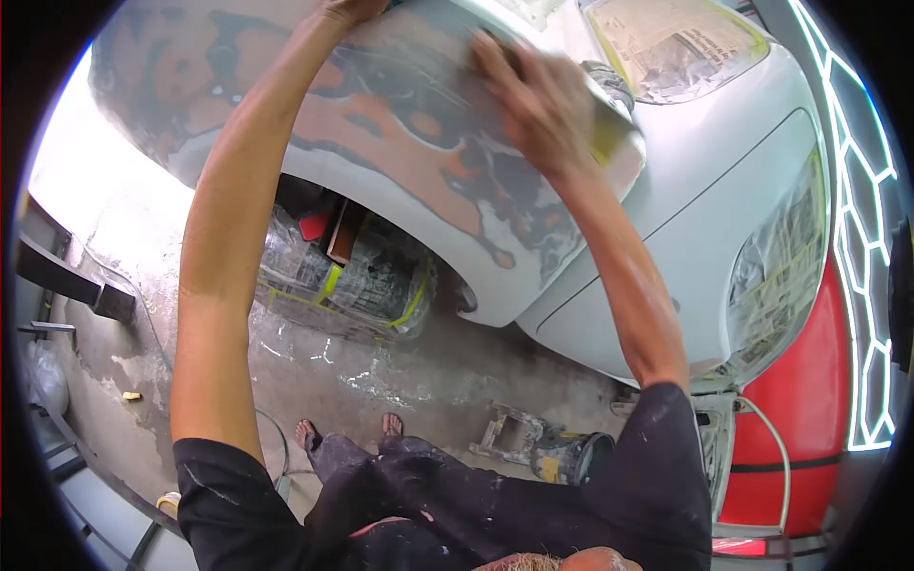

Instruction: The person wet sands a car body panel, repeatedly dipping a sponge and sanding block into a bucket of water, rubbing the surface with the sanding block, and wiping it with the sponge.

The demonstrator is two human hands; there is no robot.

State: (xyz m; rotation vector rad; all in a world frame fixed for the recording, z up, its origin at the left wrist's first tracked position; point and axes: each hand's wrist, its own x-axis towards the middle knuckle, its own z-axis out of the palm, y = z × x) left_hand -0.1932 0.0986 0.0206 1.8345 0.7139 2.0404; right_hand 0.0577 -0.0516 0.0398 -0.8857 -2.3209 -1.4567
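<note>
A grey car fender [381,143], patched with pinkish-brown filler and dark sanded areas, curves across the top of the head view. My right hand [547,109] lies over its upper right part, smeared by motion. Its fingers curl over a dark, flat, block-like thing [614,124] that is mostly covered and too blurred to name. At the top edge, my left hand [352,8] reaches the upper part of the fender. Its fingers are cut off by the frame, so I cannot see what they hold or touch.
Paper and yellow tape mask the window [671,43] and headlight [781,266]. Plastic-wrapped parts [352,271] show below the wheel arch. A dirty bucket [571,455] and small stand [512,430] are on the concrete floor, beside my feet. A dark beam [71,276] juts in at left.
</note>
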